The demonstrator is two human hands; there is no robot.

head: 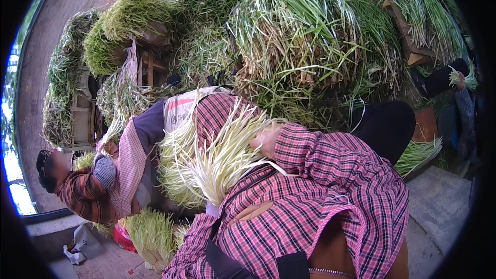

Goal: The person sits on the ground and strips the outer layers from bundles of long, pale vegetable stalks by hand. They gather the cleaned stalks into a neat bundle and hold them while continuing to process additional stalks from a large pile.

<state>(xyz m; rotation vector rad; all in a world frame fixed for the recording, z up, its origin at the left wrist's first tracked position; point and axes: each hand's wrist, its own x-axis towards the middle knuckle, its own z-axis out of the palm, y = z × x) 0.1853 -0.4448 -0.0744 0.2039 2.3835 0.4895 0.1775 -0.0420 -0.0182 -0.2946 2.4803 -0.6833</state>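
Observation:
A loose bunch of pale yellow-green leafy stalks [221, 159], like blanched chives, fans out over my lap. My right hand [266, 139] is closed around the bunch at its right side. Below the bunch, only a pale bit of my left hand or its wrist covering [212, 209] shows at the sleeve's end; stalks and sleeve hide its fingers. More pale stalks [176, 178] hang beside my knee, to the left of the bunch. A checked cloth [209, 112] covers my leg.
A big heap of green stalks with brown bases [298, 38] lies ahead. A co-worker [93, 186] sits at the left, holding stalks. Another person's hand [460, 81] grips a small bunch at the far right. Tied pale bundles [151, 236] stand at lower left, near a grey bag [83, 242].

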